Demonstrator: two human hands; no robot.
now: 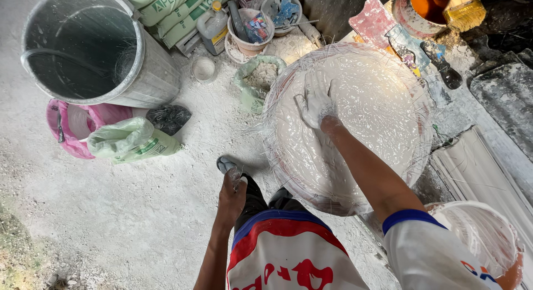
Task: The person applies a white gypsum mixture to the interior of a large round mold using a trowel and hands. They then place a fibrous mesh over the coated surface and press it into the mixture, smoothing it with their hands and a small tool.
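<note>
Right hand (pixel 316 104): lying flat, fingers spread wide, pressing wet white plaster on the round mould (pixel 355 173).
Left hand (pixel 231 193): hanging loosely curled, holding nothing.
Progress: mould surface is looking mostly coated; smoothing is continuing.

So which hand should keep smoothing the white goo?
The right hand: it already lies flat on the wet plaster in the round mould. The left hand hangs by the leg, off the mould.
</note>
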